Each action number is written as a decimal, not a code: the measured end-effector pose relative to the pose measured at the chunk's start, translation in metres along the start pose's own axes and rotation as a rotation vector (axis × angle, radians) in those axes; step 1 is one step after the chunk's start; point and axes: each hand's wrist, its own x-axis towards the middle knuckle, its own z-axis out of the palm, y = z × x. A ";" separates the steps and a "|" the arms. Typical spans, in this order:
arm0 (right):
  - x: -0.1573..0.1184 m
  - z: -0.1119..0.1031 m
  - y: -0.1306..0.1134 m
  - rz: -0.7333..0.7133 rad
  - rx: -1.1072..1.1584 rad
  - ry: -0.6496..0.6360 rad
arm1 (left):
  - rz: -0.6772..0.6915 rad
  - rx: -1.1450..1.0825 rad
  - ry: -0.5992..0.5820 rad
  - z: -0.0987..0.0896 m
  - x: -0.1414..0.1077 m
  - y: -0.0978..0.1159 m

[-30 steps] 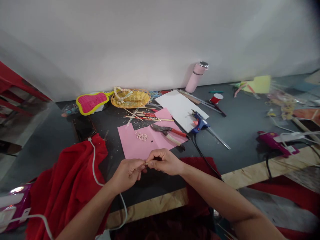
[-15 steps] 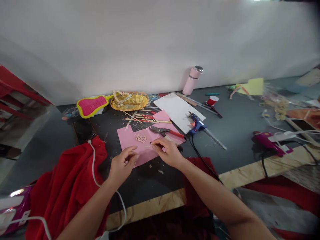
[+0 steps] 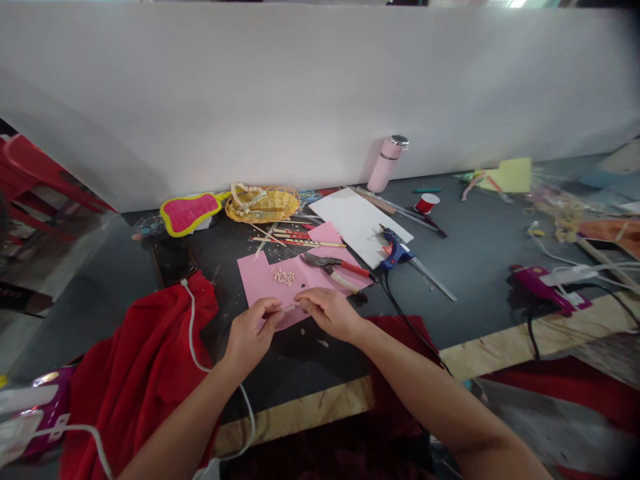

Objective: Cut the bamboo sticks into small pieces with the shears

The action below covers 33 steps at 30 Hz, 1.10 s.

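Observation:
Over the front of a pink paper sheet (image 3: pixel 253 270), my two hands are close together with a thin pale strip (image 3: pixel 290 307) between their fingertips. My left hand (image 3: pixel 253 333) pinches its left end. The other end meets the closed thumb and finger of my right hand (image 3: pixel 336 313). What the strip is made of is too small to tell. Just beyond the fingers, a little pile of pale bead-like pieces (image 3: pixel 284 277) lies on the paper. Pruning shears (image 3: pixel 345 267) with red-and-pale handles rest to the right of the pile.
Behind the paper lie several thin sticks (image 3: pixel 295 239) and a wicker basket (image 3: pixel 280 205). A blue glue gun (image 3: pixel 396 253) sits by a white board (image 3: pixel 350 217), its cord running toward me. A pink bottle (image 3: pixel 387 165) stands by the wall. Red cloth (image 3: pixel 145 347) covers the left front.
My left hand has closed and come over to the pale strip, which only my right hand held before. The right hand has lowered slightly toward me. The view has shifted a little.

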 end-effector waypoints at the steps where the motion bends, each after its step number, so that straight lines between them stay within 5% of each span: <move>1: 0.000 -0.005 0.003 0.051 -0.031 0.040 | -0.018 -0.009 0.017 0.000 0.000 -0.002; 6: 0.004 -0.032 0.021 0.229 -0.255 0.268 | -0.041 -0.070 0.049 -0.001 0.003 -0.008; 11: 0.002 -0.045 0.035 0.366 -0.732 0.171 | 0.063 -0.029 0.040 -0.003 0.005 -0.005; 15: -0.002 -0.046 0.038 0.436 -0.835 0.099 | 0.065 -0.021 0.047 -0.004 0.005 -0.003; 23: 0.001 -0.047 0.047 0.348 -0.778 0.052 | 0.019 -0.041 0.068 -0.003 0.005 -0.004; 29: 0.003 -0.063 0.055 0.270 -0.513 0.337 | -0.167 -0.302 0.082 0.000 0.007 -0.006; 33: 0.003 -0.070 0.054 0.465 -0.171 0.427 | -0.254 -0.553 0.062 0.001 0.011 -0.005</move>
